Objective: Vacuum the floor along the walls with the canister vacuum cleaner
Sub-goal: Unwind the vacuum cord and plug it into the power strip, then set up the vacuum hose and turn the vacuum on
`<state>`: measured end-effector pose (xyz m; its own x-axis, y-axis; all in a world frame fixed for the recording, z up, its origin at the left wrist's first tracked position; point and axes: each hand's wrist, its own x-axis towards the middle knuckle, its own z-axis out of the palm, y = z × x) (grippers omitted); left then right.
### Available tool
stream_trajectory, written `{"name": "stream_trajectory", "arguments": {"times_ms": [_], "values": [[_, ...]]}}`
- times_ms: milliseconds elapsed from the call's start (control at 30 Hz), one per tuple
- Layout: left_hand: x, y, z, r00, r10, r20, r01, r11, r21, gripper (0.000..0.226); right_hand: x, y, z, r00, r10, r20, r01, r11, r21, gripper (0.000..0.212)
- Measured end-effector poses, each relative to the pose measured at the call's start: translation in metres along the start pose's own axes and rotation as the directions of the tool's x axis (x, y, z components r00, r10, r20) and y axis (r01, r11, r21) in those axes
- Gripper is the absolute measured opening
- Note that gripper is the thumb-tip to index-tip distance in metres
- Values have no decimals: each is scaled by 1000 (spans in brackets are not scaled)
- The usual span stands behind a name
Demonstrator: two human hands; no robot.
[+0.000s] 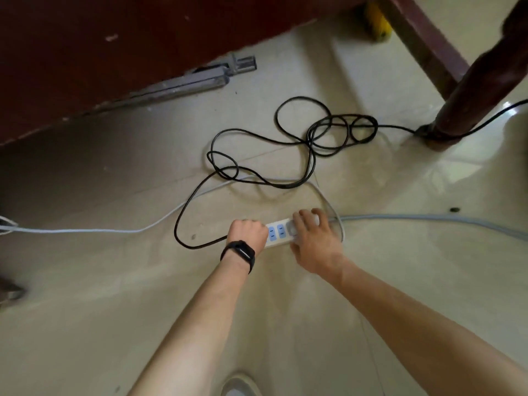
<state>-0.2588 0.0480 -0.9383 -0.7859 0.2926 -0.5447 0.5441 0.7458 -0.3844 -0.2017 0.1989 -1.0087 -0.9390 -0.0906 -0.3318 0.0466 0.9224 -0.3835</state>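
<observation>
While both hands worked low over the tiled floor (114, 295), one white power strip (278, 240) lay between them, with two blue-faced sockets (276, 232) showing in the gap. The left hand (247, 232), which wore one black wristband (240, 254), was closed in a tight fist at the strip's left end, right where the one black cord (310, 164) arrived. It appeared to grip that cord's end, though the plug itself was hidden under the fingers. The right hand (310, 238) was half open, its fingers spread and bent over the strip's right end and its thumb on the near edge, holding the strip down.

Beyond the hands the black cord lay in several loose loops, then ran past one dark wooden leg (480, 90) far to the right of the right hand. I could not tell where the canister itself stood. One white cord (85, 231) trailed away to the left of the left hand. One grey cable (428, 220) led off to the right from under the right hand. One yellow object (378, 22) sat far beyond the hands, blurred.
</observation>
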Motion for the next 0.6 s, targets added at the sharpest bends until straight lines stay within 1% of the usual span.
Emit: {"name": "stream_trajectory", "arguments": {"times_ms": [67,100,167,233,300,400,500,567,600], "values": [[-7,-4,3,999,-40,25,40,999,-1,34,-2,-2,-27,985,-22,170,31,998,-49,83],[-13,-7,1,998,-58,40,58,998,4,36,-7,-3,-46,972,-29,233,49,995,-83,79],[-30,-11,-19,995,-77,56,78,997,-11,44,-24,-6,-91,960,-50,275,77,993,-85,69],[-55,-7,-60,998,-52,38,56,992,-114,50,-56,-10,-138,962,-39,272,56,997,-57,63],[-87,1,-115,1000,1,-11,-3,973,-233,48,-98,-15,-188,973,0,231,7,1000,-30,57],[-142,14,-206,987,65,-147,-115,926,-359,36,-174,-20,-273,985,89,150,-93,996,17,50],[-205,23,-305,938,119,-327,-254,876,-410,29,-257,-25,-373,983,186,8,-186,981,55,43],[-248,24,-367,892,142,-430,-330,854,-403,23,-311,-30,-436,954,272,-125,-261,961,95,40],[-270,24,-401,873,154,-464,-362,841,-401,21,-339,-32,-469,932,321,-170,-302,945,125,38]]}}
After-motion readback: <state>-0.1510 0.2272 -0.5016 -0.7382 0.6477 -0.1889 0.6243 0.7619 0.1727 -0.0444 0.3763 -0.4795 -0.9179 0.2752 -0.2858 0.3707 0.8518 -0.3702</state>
